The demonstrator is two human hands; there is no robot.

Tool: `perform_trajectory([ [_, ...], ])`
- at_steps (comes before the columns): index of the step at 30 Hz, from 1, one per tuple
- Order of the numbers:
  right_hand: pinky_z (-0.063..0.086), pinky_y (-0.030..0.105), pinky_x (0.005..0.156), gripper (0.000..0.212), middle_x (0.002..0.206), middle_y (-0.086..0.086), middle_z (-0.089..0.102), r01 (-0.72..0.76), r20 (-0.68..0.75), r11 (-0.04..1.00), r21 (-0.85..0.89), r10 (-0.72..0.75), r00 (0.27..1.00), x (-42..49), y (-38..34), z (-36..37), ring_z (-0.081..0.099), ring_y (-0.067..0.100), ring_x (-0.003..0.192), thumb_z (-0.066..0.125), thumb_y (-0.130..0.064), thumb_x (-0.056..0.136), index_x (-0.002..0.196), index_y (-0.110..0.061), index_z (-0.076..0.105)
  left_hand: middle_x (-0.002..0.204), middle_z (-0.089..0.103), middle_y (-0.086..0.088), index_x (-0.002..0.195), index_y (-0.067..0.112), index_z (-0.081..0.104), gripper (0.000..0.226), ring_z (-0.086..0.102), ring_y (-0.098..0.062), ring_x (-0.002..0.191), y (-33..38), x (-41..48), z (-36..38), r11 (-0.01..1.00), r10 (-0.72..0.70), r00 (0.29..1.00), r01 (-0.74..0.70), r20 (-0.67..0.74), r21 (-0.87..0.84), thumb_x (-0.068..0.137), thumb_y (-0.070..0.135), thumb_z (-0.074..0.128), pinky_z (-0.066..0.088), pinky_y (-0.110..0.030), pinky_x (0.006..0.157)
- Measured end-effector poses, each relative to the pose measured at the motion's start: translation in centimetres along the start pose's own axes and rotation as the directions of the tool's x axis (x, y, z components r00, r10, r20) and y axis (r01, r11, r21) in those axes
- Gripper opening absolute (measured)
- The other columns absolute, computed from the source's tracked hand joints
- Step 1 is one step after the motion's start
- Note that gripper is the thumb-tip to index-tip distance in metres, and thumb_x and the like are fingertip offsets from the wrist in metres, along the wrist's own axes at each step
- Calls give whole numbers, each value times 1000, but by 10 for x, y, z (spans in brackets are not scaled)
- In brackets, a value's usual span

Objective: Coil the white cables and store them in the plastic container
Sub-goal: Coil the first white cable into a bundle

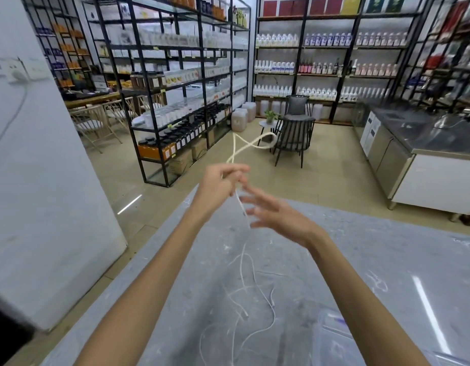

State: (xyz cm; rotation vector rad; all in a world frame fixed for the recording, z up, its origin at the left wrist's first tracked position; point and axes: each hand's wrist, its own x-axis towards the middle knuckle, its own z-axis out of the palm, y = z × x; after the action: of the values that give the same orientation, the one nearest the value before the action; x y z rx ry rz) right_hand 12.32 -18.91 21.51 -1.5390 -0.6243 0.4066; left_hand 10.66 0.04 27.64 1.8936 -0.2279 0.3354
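Observation:
My left hand [220, 183] is raised above the grey table [373, 260] and pinches a white cable [240, 147]. The cable loops up and away from the fingers, then hangs down past the hand. My right hand [276, 213] is just to the right and slightly lower, fingers spread, beside the hanging strand; whether it touches the strand is unclear. More white cable [252, 294] lies tangled on the table below, with loose ends showing. A clear plastic container [334, 336] sits at the near right of the table, partly behind my right forearm.
A white wall or pillar [44, 180] stands close on the left. Black shelving racks [176, 88] with bottles and jars fill the far side. Dark chairs [294, 136] and a steel counter [413, 143] stand beyond the table.

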Motion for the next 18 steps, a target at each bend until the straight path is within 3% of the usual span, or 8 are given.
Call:
perform_trajectory([
  [3, 53, 22, 83, 27, 116, -4, 72, -71, 46, 961, -266, 87, 995, -3, 17, 34, 65, 9, 96, 56, -23, 97, 123, -26, 65, 81, 71, -1, 110, 8, 71, 25, 48, 3, 45, 39, 19, -10, 997, 41, 997, -45, -62, -64, 98, 3, 49, 42, -11, 49],
  [6, 54, 33, 83, 22, 97, 1, 71, -148, -105, 812, -565, 108, 989, 6, 34, 44, 63, 13, 85, 48, -16, 99, 104, -14, 70, 82, 71, 0, 112, 9, 69, 27, 49, -5, 50, 63, 31, -20, 995, 63, 996, -68, -63, -68, 100, 5, 45, 46, -18, 55],
  [7, 56, 35, 83, 24, 93, 3, 69, -198, -158, 799, -568, 130, 979, 8, 35, 42, 65, 16, 83, 46, -14, 99, 99, -9, 70, 84, 72, 0, 114, 8, 68, 28, 50, -6, 51, 65, 32, -23, 998, 61, 998, -61, -23, -33, 101, 5, 44, 47, -20, 57],
  [10, 61, 29, 72, 21, 86, 12, 72, -172, -275, 985, -12, 162, 948, 12, 27, 31, 71, 17, 72, 48, -12, 101, 95, -2, 66, 106, 71, -5, 134, 16, 58, 38, 63, -12, 61, 55, 27, -24, 989, -38, 989, 17, 145, 146, 102, 5, 40, 47, -15, 55],
  [11, 61, 26, 69, 20, 84, 12, 74, -93, -323, 979, 180, 148, 935, 12, 19, 24, 72, 16, 71, 50, -13, 100, 96, -2, 66, 116, 65, -8, 140, 22, 52, 46, 67, -17, 68, 48, 23, -22, 981, -75, 980, 40, 185, 188, 101, 0, 39, 44, -13, 50],
  [13, 59, 22, 66, 17, 81, 10, 75, 61, -453, 936, 347, 110, 885, 13, 6, 3, 74, 15, 70, 52, -14, 99, 100, -3, 65, 124, 55, -7, 148, 33, 38, 67, 68, -21, 71, 34, 14, -19, 964, -149, 954, 82, 259, 251, 97, -10, 37, 41, -15, 47],
  [15, 59, 21, 62, 14, 74, 9, 72, 36, -569, 975, 218, 97, 816, 9, 2, -18, 72, 14, 64, 55, -13, 98, 98, -4, 65, 122, 61, -8, 151, 40, 27, 70, 64, -14, 61, 23, 5, -14, 945, -235, 912, 133, 336, 298, 99, -5, 38, 43, -18, 47],
  [18, 60, 26, 60, 14, 71, 15, 63, -228, -643, 972, -53, 142, 752, -4, 14, -43, 66, 17, 57, 56, -6, 95, 86, 2, 64, 105, 71, -11, 151, 31, 28, 59, 57, -15, 58, 12, -1, -2, 905, -304, 901, 173, 308, 389, 99, 5, 41, 49, -29, 63],
])
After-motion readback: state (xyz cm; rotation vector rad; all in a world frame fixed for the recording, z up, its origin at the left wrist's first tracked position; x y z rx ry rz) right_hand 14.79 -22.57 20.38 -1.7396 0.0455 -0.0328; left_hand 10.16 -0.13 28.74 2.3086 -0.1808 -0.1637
